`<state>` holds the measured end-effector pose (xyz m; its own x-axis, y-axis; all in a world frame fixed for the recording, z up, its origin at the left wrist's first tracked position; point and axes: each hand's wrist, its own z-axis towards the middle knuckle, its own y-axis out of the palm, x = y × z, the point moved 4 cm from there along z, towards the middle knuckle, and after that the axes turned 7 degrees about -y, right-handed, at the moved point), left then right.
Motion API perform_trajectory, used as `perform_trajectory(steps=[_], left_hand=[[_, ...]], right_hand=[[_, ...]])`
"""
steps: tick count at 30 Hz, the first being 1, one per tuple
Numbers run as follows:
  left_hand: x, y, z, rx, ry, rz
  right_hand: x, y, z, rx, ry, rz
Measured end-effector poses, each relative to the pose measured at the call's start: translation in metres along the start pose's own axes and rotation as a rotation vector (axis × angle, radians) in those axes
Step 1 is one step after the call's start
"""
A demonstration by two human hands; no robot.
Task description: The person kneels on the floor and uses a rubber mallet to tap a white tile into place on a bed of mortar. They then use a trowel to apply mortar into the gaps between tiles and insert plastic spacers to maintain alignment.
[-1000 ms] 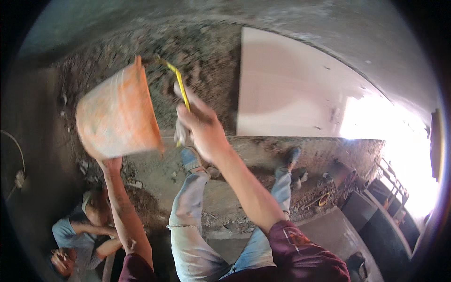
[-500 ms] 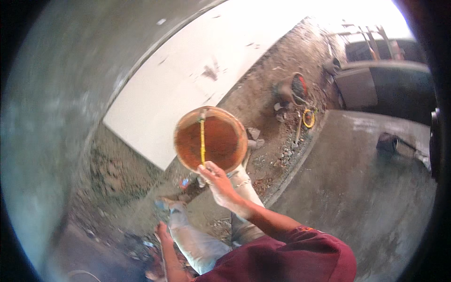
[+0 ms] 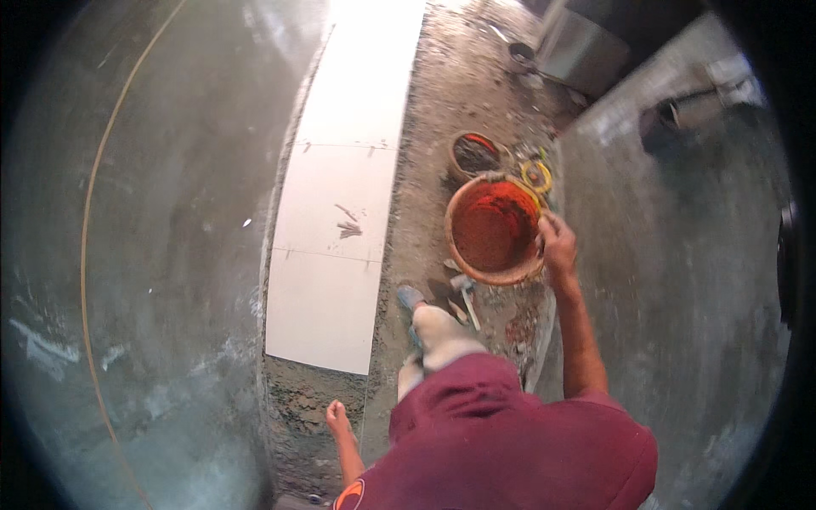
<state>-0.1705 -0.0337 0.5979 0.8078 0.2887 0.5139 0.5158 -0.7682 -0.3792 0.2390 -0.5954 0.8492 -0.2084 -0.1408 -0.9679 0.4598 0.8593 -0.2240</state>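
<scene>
My right hand point(image 3: 557, 242) is closed at the right side of a round orange bucket point(image 3: 452, 242), gripping its yellow-wrapped handle point(image 3: 531, 194). The bucket hangs tilted in front of me, its mouth facing up toward me. Reddish-brown stuff coats or fills its inside; how deep it goes I cannot tell. My left hand point(image 3: 337, 416) hangs low at my left with its fingers curled in and nothing visible in them. Nearest to it are bare soil point(image 3: 310, 404) and the near end of a row of pale tiles point(image 3: 323, 314).
Beyond the held bucket stands a second bucket point(image 3: 476, 155) with dark contents, beside a yellow ring-shaped item point(image 3: 536, 176). A mallet point(image 3: 469, 308) lies by my feet. Small dark sticks or scraps point(image 3: 348, 228) rest on the tiles. Grey walls point(image 3: 187, 212) flank the strip.
My right hand has carried the bucket to the right, and it now tilts differently. The view has turned, so the tile row runs nearly straight ahead. My left hand still hangs at my side.
</scene>
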Motion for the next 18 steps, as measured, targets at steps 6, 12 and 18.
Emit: perform_trajectory(steps=[6, 12, 18], left_hand=[[-0.012, -0.027, 0.027, 0.021, -0.016, 0.04], [-0.055, -0.001, -0.016, -0.044, -0.174, 0.214], [-0.056, 0.022, -0.051, -0.198, -0.101, 0.327]], right_hand=[[0.005, -0.13, -0.017, 0.257, -0.027, 0.06], [0.094, -0.192, -0.014, 0.323, 0.203, 0.03], [0.253, -0.221, 0.055, 0.162, 0.306, -0.334]])
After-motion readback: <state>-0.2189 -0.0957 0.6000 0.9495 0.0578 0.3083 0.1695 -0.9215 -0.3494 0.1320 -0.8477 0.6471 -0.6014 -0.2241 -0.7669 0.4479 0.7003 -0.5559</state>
